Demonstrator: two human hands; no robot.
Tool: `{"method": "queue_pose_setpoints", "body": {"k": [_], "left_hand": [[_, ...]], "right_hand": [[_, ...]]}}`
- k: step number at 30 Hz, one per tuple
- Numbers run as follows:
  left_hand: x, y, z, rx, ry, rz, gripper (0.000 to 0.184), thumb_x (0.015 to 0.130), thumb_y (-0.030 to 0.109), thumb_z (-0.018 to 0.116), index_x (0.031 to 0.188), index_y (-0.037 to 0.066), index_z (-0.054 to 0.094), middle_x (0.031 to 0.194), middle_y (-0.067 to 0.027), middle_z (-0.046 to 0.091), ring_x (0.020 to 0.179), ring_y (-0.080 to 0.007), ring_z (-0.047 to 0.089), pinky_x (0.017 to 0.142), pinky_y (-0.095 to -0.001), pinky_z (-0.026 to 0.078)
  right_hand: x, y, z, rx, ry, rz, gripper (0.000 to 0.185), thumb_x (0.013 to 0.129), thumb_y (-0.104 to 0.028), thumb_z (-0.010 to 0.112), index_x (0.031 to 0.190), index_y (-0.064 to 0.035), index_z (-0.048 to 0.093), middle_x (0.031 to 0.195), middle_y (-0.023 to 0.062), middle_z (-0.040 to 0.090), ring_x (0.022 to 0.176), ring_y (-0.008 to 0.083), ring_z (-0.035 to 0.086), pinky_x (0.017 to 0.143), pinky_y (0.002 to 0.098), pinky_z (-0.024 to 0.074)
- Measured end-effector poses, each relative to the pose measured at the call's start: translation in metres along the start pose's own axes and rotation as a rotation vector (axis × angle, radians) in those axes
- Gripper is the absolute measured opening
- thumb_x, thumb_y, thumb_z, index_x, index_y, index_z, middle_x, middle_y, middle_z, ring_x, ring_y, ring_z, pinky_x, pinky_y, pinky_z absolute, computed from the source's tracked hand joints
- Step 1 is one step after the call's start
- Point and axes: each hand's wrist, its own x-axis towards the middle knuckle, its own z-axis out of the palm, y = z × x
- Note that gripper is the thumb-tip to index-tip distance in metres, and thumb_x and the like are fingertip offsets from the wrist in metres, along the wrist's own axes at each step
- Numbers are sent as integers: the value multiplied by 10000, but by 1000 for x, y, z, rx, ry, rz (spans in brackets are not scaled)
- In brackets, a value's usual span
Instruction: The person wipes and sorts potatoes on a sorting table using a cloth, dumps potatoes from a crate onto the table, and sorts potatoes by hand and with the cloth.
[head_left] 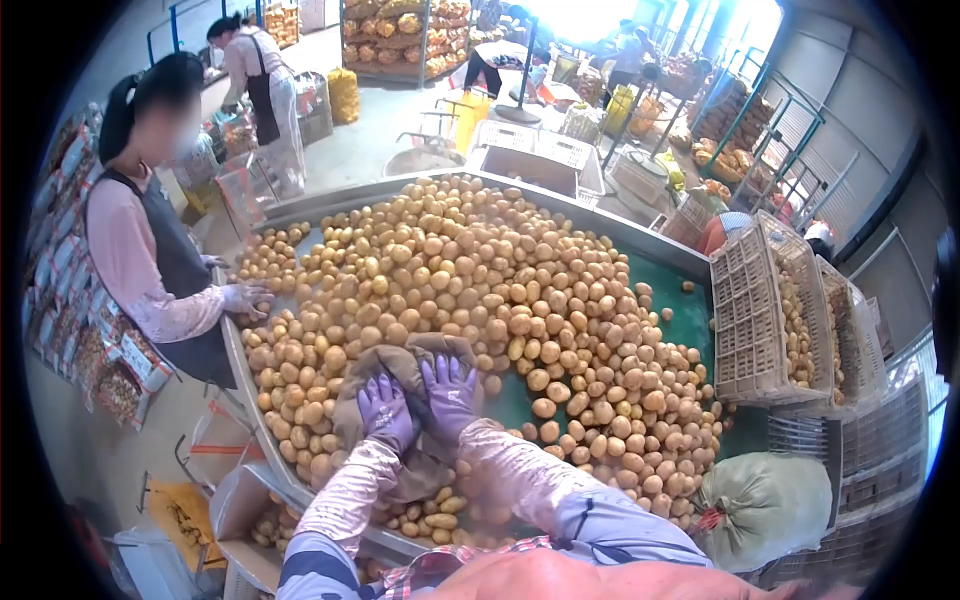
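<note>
Round brown-yellow potatoes (400, 260) are heaped over a large metal-rimmed sorting table (240, 370) with a green surface. A brown cloth (415, 480) lies crumpled on the heap near the table's front. Both hands wear purple gloves. My left hand (386, 412) rests on the left part of the cloth, fingers spread and pointing away from me. Just to its right, my right hand (450, 395) presses flat on the cloth, its fingers also apart. Neither hand appears to grip the cloth. Loose potatoes surround the cloth.
A co-worker (150, 230) stands at the table's left side, gloved hands at the potatoes. Plastic crates (745, 330) with potatoes stand tilted at the right edge. A tied green sack (770, 505) sits front right. An open cardboard box (240, 510) is at front left.
</note>
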Motion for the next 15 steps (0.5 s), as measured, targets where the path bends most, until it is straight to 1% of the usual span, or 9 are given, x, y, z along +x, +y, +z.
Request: {"method": "queue_pose_setpoints", "body": {"k": [1, 3, 5, 8, 9, 11, 12, 13, 15], "left_hand": [[4, 4, 5, -11, 93, 19, 722, 815, 374, 477, 1418, 4, 335, 1501, -226, 259, 1399, -389, 212, 1123, -533, 139], [22, 11, -15, -59, -98, 19, 741, 803, 378, 496, 1409, -16, 333, 1506, -227, 244, 1396, -397, 214, 1124, -530, 145], [35, 14, -21, -107, -117, -11, 822, 761, 386, 592, 1430, 12, 297, 1515, -218, 227, 1395, -401, 214, 1122, -525, 157], [33, 13, -25, -131, -132, -30, 913, 720, 402, 675, 1452, 49, 258, 1517, -206, 228, 1395, -398, 215, 1124, -508, 165], [30, 11, -4, -123, -47, -18, 888, 720, 423, 668, 1435, 46, 300, 1499, -204, 266, 1386, -393, 236, 1114, -498, 191], [8, 13, 5, -81, -4, 14, 830, 715, 427, 663, 1396, 52, 374, 1468, -204, 323, 1370, -391, 266, 1098, -495, 220], [-8, 16, 9, -84, 67, 54, 744, 721, 412, 631, 1352, 66, 439, 1419, -197, 394, 1336, -376, 327, 1083, -492, 244], [-31, 24, -1, -83, 93, 116, 661, 739, 342, 596, 1334, 86, 465, 1386, -184, 433, 1301, -352, 377, 1074, -487, 261], [-58, 37, 33, -157, 141, 189, 615, 751, 276, 567, 1333, 99, 473, 1357, -173, 462, 1271, -328, 413, 1065, -478, 282]], "right_hand": [[7, 4, -11, -20, -19, -4, 681, 828, -421, 539, 1410, -116, 360, 1442, 196, 347, 1351, 394, 290, 1045, 663, 134], [17, 17, -10, -35, 21, -42, 699, 811, -415, 564, 1386, -65, 374, 1398, 191, 386, 1316, 387, 326, 1029, 661, 155], [34, 26, -12, -112, -56, -43, 703, 793, -423, 586, 1372, -78, 387, 1395, 195, 385, 1320, 386, 323, 1032, 649, 169], [33, 30, -8, -148, -15, -52, 705, 765, -443, 604, 1356, -107, 417, 1386, 169, 396, 1307, 359, 345, 1041, 620, 202], [23, 28, -6, -140, -15, -17, 604, 797, -370, 568, 1336, -133, 432, 1369, 134, 413, 1289, 326, 367, 1018, 600, 250], [1, 24, -8, -126, -3, 52, 438, 861, -224, 495, 1296, -184, 463, 1336, 64, 449, 1252, 262, 409, 972, 560, 344], [-16, 20, -24, -130, -18, 88, 348, 867, -175, 481, 1210, -195, 528, 1288, 34, 486, 1224, 246, 433, 949, 485, 401], [-36, 31, -20, -132, 11, 59, 314, 852, -194, 511, 1163, -180, 547, 1251, 44, 502, 1204, 256, 444, 939, 465, 410], [-77, 65, 6, -135, 56, 10, 260, 822, -232, 571, 1068, -151, 585, 1178, 63, 534, 1165, 274, 466, 919, 426, 429]]}}
